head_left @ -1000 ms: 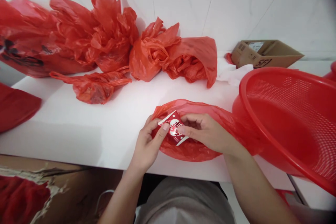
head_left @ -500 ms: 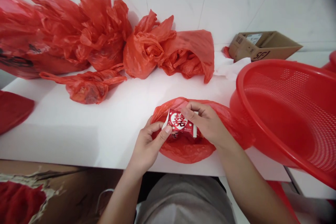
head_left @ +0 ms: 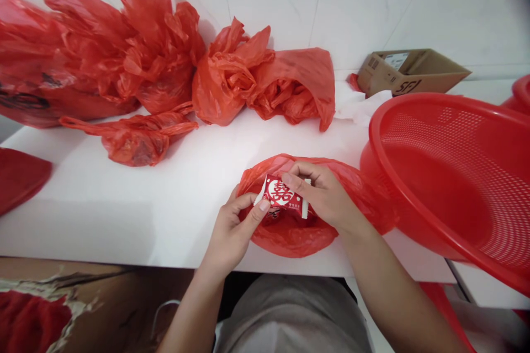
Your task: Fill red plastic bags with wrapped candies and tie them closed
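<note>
- Left hand (head_left: 232,229), nearly closed, pinches one end of the red-and-white sachet (head_left: 280,194); right hand (head_left: 327,197), fingers curled, grips its upper edge.
- It is above the open red plastic bag (head_left: 300,244).
- Seemingly being handled; shifting it calls for steady pinches.

At far right, a cardboard carton (head_left: 414,73) sits against the tiled wall (head_left: 285,0). White paper (head_left: 364,107) lies just left of the perforated red basket (head_left: 445,176). At far left, knotted red bags (head_left: 157,55) stand along the wall. At near left, a torn carton (head_left: 99,309) holds red material (head_left: 31,317).
</note>
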Motion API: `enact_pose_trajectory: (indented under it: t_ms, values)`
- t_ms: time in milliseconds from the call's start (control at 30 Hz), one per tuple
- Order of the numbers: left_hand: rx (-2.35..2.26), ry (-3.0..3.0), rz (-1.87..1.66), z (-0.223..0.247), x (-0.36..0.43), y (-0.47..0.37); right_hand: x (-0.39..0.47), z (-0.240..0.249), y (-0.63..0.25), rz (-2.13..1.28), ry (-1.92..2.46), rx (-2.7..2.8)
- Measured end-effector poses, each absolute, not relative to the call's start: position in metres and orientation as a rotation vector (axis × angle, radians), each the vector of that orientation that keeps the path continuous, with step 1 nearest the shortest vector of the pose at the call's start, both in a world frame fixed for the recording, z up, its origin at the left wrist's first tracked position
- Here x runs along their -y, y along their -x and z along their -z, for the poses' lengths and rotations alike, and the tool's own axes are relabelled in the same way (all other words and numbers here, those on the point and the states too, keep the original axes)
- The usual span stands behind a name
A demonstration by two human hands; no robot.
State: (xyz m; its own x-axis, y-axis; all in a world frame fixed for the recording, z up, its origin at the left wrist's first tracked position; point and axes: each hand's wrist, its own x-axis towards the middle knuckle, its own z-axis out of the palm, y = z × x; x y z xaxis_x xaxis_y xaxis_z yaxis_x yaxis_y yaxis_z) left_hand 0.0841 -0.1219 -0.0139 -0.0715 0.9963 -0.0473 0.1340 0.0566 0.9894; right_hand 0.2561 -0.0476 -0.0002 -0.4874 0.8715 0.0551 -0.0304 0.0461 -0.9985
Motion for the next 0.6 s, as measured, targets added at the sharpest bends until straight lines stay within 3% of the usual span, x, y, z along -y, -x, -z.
enact_pose_trajectory:
  t_ms: [300, 600]
  values:
    - [-1.489, -1.281, -1.215, 0.0241, 0.1234, -0.0795, 0.0499, 0.0024, -0.2571, -1.658, 0.914, 1.632]
    - [-1.524, -1.394, -1.164, 0.0228, 0.1259, -0.0797, 0.0518, 0.004, -0.2605, -1.48, 0.942, 1.695]
